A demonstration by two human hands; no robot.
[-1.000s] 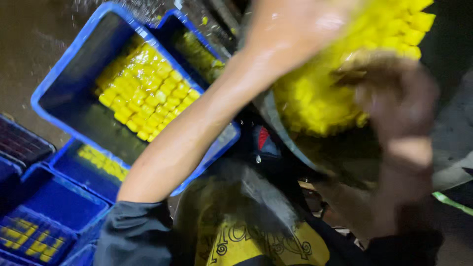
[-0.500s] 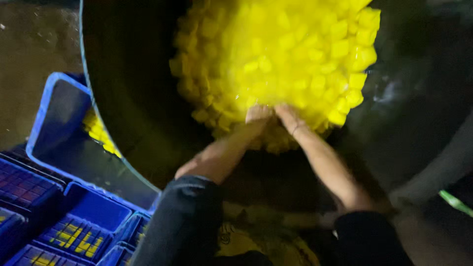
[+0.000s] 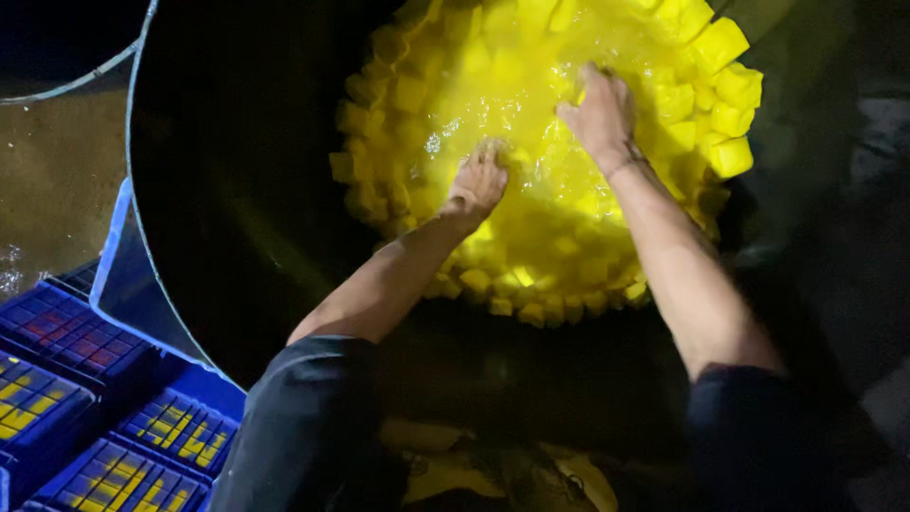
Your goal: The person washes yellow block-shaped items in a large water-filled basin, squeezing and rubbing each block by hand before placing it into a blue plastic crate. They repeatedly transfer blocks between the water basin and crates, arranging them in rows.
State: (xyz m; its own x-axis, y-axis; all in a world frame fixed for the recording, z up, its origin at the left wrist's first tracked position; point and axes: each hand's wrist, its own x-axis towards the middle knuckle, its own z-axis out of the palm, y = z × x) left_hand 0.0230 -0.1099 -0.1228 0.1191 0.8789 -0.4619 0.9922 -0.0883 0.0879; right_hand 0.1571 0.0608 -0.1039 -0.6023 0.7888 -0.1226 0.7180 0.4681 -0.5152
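Note:
A big dark round vat (image 3: 237,218) holds yellow liquid with many bright yellow cubes (image 3: 559,256) floating in it. Both my arms reach down into it. My left hand (image 3: 479,180) is plunged among the cubes near the middle, fingers partly under the liquid. My right hand (image 3: 599,112) lies farther back and to the right, fingers spread down into the cubes. Whether either hand grips any cubes is hidden by the liquid.
Several blue slatted plastic crates (image 3: 85,398) are stacked at the lower left, beside the vat's rim, with yellow showing through their slats. A wet brown floor (image 3: 52,180) lies at the left. A hose or cable (image 3: 66,87) curves at the top left.
The view swung from a blue crate of cubes to the vat. Both hands went into the cube pile together, then moved apart and deeper, the right one farther back.

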